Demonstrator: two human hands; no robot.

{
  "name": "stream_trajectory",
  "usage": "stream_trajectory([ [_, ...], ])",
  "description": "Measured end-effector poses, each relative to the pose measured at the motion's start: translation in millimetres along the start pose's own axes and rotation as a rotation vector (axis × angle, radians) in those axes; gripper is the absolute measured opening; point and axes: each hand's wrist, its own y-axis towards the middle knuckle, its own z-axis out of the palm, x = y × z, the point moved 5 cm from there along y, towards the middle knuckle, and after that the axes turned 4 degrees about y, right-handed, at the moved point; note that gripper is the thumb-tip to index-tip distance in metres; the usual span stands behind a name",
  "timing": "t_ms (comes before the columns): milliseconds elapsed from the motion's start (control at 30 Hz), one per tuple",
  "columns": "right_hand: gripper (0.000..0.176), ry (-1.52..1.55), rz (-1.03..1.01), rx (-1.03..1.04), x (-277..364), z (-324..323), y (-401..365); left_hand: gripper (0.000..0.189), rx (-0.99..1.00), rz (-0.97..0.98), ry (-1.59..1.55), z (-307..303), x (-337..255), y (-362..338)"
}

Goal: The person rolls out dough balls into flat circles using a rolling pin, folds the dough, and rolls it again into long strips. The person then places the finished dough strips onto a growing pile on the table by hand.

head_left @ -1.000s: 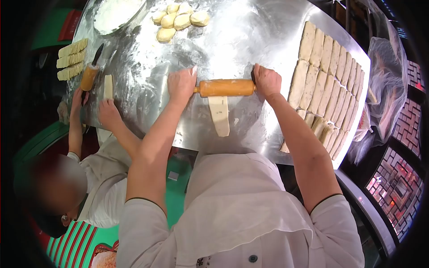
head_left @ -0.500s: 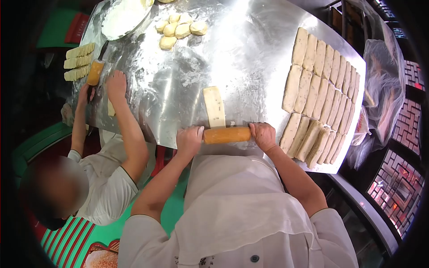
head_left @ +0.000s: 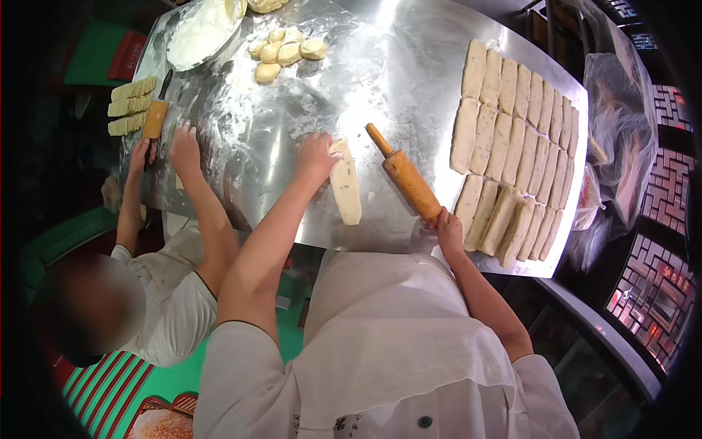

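A flat, pale dough strip [head_left: 346, 192] with dark specks lies lengthwise in front of me on the metal table. At its far end, my left hand [head_left: 316, 159] is closed on the edge of the dough, thumb and fingertips touching it. To the right of the strip, my right hand [head_left: 448, 231] grips the near handle of a wooden rolling pin [head_left: 412, 187]. The pin slants away to the upper left, apart from the dough, its far handle free.
Rows of speckled dough strips [head_left: 504, 150] cover a white board at right. Several dough balls [head_left: 289, 53] and a bowl of flour [head_left: 201, 40] stand at the back. On the left, a co-worker's hand [head_left: 139, 155] holds another rolling pin [head_left: 155, 119], near stacked dough pieces [head_left: 128, 107].
My left hand has left the rolling pin and moved forward to the strip's far end. My right hand has swung the pin off the dough to the right. The strip lies nearer me.
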Motion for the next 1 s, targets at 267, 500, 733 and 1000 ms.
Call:
stream_trajectory([
  [267,0.044,0.379,-0.017,-0.006,48.0,-29.7,-6.3,0.03,0.065,-0.454,-1.359,-27.0,20.8,-38.5],
  [500,0.044,0.017,-0.228,-0.009,106.2,-37.4,9.4,0.036,-0.479,-0.412,-0.452,-56.2,107.8,-39.8],
  [733,0.041,-0.122,-0.52,0.147,181.5,6.7,53.9,0.053,-0.412,0.038,0.047,-66.9,39.6,-45.0],
  [1000,0.024,-0.215,-0.567,0.023,196.1,21.3,94.8,0.051,-0.286,-0.054,0.232,-31.1,50.9,-12.2],
])
